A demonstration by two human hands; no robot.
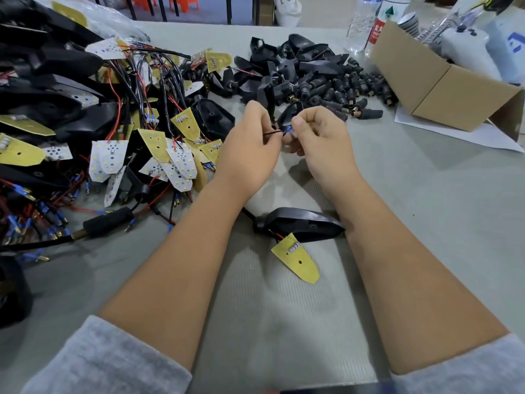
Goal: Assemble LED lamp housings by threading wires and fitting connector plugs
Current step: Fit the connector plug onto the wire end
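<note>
— Which step is in hand?
— Wire handling: the wires (pixel 273 132) are pinched by the left hand (pixel 250 143); their blue tip is pinched by the right hand (pixel 318 137), above the housing (pixel 301 223).
— What is called for next?
— Probably a plug (pixel 366 112) to be fetched and fitted.

Wired boards (pixel 119 155) left, plugs (pixel 341 89) behind, box (pixel 443 89) right.

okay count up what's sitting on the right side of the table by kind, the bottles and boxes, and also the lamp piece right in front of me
Clear plastic bottles: 2
Cardboard box: 1
Black lamp housing lying between the forearms: 1
Yellow board wired to that housing: 1
Total: 5
</note>
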